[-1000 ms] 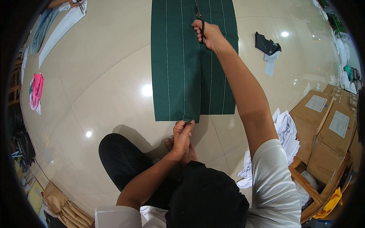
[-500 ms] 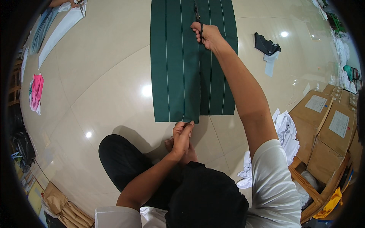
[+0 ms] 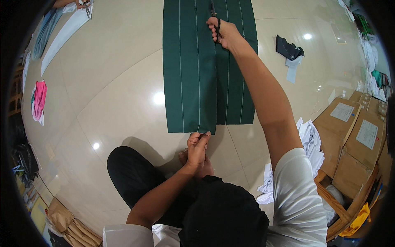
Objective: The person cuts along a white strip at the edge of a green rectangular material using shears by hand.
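Observation:
A long dark green cloth (image 3: 189, 82) with pale lengthwise lines lies on the tiled floor ahead of me. It is split from its near edge up to the scissors, and the left strip reaches a little nearer to me than the right part. My right hand (image 3: 222, 33) is closed round the black handles of the scissors (image 3: 213, 11), whose blades point away along the cut at the top of the view. Down at the near edge, my left hand (image 3: 197, 146) pinches the corner of the left strip between thumb and fingers.
Black and grey scraps (image 3: 290, 51) lie to the right, white cloth (image 3: 310, 142) beside cardboard boxes (image 3: 358, 142) on a wooden frame. On the left are a pink cloth (image 3: 39, 101) and a long white piece (image 3: 68, 35), where another person's hand (image 3: 84, 4) holds scissors.
My right hand and the scissors have moved slightly farther from me along the cloth. My left hand stays at the cloth's near corner.

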`<state>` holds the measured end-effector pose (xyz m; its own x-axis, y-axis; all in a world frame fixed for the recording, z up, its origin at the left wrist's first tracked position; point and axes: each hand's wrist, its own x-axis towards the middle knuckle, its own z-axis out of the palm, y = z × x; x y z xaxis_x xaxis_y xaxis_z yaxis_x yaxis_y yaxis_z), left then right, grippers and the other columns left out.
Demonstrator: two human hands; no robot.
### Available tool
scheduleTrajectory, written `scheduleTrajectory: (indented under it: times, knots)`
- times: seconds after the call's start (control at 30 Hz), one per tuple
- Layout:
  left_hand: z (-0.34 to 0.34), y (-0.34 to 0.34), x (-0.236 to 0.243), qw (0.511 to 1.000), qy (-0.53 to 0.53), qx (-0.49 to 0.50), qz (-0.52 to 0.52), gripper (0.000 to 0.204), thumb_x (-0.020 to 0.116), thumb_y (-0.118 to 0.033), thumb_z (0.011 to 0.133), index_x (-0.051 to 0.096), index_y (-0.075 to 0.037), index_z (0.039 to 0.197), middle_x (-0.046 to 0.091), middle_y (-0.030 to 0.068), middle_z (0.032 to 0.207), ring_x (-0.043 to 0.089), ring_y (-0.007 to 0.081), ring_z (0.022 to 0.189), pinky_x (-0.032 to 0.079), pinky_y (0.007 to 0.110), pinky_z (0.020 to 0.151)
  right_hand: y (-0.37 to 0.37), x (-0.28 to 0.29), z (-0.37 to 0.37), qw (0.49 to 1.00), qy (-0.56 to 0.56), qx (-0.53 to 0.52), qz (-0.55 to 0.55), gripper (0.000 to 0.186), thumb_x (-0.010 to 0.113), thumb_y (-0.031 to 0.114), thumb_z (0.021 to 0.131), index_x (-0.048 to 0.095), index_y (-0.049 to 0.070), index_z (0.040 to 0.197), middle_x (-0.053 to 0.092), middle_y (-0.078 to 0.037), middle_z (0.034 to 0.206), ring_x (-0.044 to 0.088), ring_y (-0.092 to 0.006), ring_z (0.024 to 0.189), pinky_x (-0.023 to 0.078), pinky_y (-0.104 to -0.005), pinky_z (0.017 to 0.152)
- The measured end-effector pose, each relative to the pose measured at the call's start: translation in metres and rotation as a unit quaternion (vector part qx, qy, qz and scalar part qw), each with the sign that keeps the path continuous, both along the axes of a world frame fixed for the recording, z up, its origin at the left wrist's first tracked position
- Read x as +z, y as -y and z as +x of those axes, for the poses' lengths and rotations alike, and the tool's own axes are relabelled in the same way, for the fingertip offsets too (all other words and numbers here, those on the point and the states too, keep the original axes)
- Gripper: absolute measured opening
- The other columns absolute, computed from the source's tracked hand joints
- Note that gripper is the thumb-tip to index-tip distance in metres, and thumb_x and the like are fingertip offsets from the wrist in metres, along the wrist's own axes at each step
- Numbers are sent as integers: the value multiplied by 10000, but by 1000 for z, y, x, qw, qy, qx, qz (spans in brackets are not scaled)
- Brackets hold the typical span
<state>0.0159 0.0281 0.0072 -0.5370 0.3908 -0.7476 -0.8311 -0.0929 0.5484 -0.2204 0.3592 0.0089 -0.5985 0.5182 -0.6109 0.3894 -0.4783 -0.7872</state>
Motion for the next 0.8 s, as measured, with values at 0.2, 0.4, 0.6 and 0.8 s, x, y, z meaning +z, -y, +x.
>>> scheduleTrajectory:
  times: [0.2, 0.4, 0.6, 0.8]
  knots:
    - [0, 0, -1, 1000, -1, 2, 6, 169, 716, -154, 934, 612, -97, 813, 514, -58, 683, 403, 35, 599, 312, 217, 554, -5, -4, -8, 1000, -8, 9, -3, 201, 797, 196, 759, 625, 94, 738, 540, 32, 643, 494, -87, 524, 421, -250, 476]
    - [2, 1, -4, 1000, -10, 3, 9, 158, 707, -152, 940, 621, -104, 817, 505, -65, 678, 391, 30, 593, 302, 217, 548, -6, -5, -11, 1000, -10, 6, 0, 205, 801, 204, 758, 627, 98, 734, 546, 31, 640, 492, -87, 517, 422, -245, 475]
    - [0, 1, -3, 1000, -10, -9, 3, 161, 678, -144, 956, 607, -106, 817, 486, -51, 679, 396, 53, 607, 318, 229, 571, -8, -5, -10, 1000, -13, 11, 7, 203, 805, 206, 755, 634, 99, 731, 556, 35, 633, 503, -82, 511, 429, -238, 470]
    - [0, 0, -2, 1000, -3, 4, 10, 132, 691, -139, 951, 629, -103, 840, 491, -67, 675, 389, 38, 606, 303, 222, 573, -7, -5, -11, 1000, -11, 3, 8, 203, 805, 191, 750, 638, 77, 731, 557, 21, 640, 501, -91, 521, 424, -248, 470]
